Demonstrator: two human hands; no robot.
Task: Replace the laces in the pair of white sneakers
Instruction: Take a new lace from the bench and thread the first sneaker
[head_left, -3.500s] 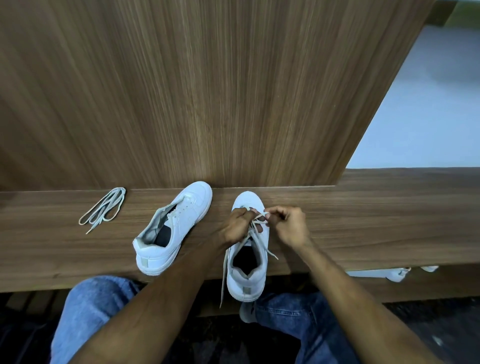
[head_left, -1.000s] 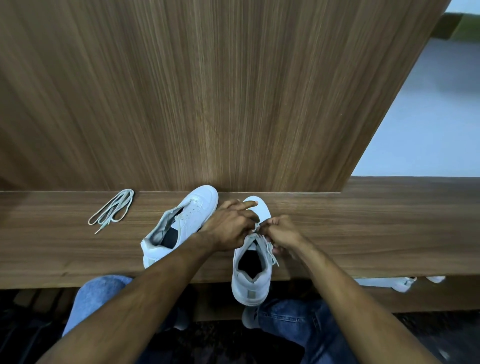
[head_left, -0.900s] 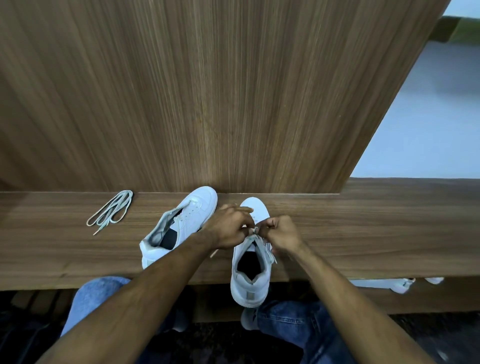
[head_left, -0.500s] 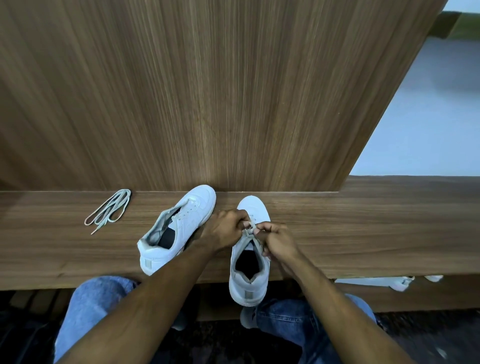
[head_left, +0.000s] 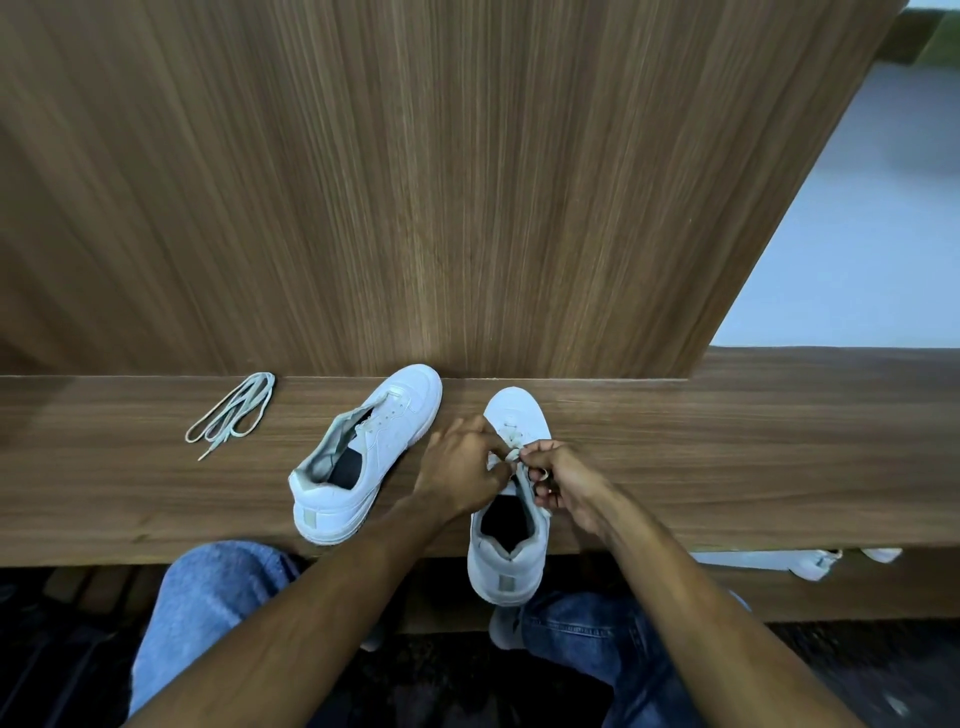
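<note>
Two white sneakers on wooden ledge: right sneaker (head_left: 511, 540) part-laced, heel overhanging edge; left sneaker (head_left: 363, 457) unlaced, angled, toe at back panel. Spare lace (head_left: 234, 413) bunched far left.

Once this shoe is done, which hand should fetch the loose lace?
Left, probably: the loose lace lies far on the left hand's side, beyond the unlaced sneaker; the right hand would cross over.

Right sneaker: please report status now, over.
Left hand and right hand pinch the lace over right sneaker. Left sneaker unlaced. Nothing in the way.
</note>
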